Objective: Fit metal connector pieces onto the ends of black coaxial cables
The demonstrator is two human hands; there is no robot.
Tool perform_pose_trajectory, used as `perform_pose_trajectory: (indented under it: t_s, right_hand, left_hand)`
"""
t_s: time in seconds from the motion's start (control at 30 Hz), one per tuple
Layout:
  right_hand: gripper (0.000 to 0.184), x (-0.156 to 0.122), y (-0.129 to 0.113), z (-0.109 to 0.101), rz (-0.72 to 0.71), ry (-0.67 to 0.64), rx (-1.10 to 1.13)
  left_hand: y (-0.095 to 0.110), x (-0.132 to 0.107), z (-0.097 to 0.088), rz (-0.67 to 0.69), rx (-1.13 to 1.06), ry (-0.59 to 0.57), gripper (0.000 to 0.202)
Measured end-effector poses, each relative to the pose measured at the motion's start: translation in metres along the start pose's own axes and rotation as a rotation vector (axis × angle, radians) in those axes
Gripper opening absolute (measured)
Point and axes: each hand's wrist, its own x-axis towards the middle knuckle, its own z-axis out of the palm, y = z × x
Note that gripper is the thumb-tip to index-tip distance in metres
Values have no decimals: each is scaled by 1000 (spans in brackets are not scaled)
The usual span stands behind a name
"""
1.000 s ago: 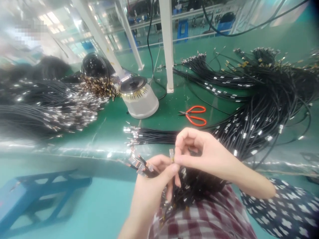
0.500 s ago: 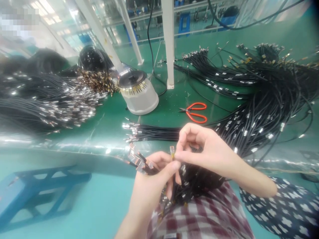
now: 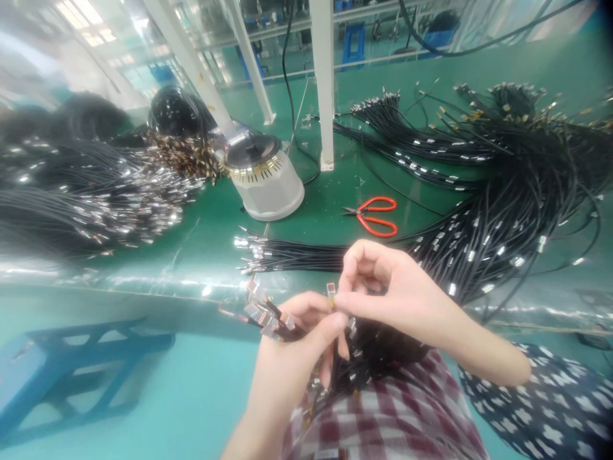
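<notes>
My left hand (image 3: 292, 358) is closed around a bunch of thin black cables (image 3: 268, 314) whose metal-sleeved ends fan out to the left. My right hand (image 3: 397, 294) pinches a single cable end with a small metal sleeve (image 3: 330, 291) between thumb and forefinger, just above my left thumb. Both hands hover over my lap, in front of the green table (image 3: 325, 211). More black cables (image 3: 373, 358) drape down over my checked clothing.
A short bundle of cables (image 3: 287, 255) lies on the table beyond my hands. Red-handled scissors (image 3: 376, 214) lie behind it. A white round machine (image 3: 265, 179) stands at centre left. Large cable heaps (image 3: 517, 191) fill right and left. A blue stool (image 3: 81, 377) stands lower left.
Both hands hold nearly the same pose; the view shifted slightly. The fingers have worked the single cable end a little.
</notes>
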Motion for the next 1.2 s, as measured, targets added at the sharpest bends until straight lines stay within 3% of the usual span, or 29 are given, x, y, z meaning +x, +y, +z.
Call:
perform_pose_trajectory:
  t_s: [0.23, 0.43, 0.6, 0.8, 1.2]
  right_hand:
    - [26, 2, 3, 0, 47, -40, 112]
    - [24, 0, 1, 0, 28, -83, 125]
    - [26, -1, -1, -2, 28, -75, 118]
    - [26, -2, -4, -1, 0, -48, 63]
    - [13, -9, 4, 5, 27, 56, 213]
  left_hand:
    - [1, -3, 4, 12, -7, -36, 22]
    - [2, -3, 6, 32, 37, 40, 33]
    - [0, -3, 3, 76, 56, -6, 39]
    - [0, -5, 1, 46, 14, -9, 20]
    - [-2, -4, 0, 52, -26, 58, 23]
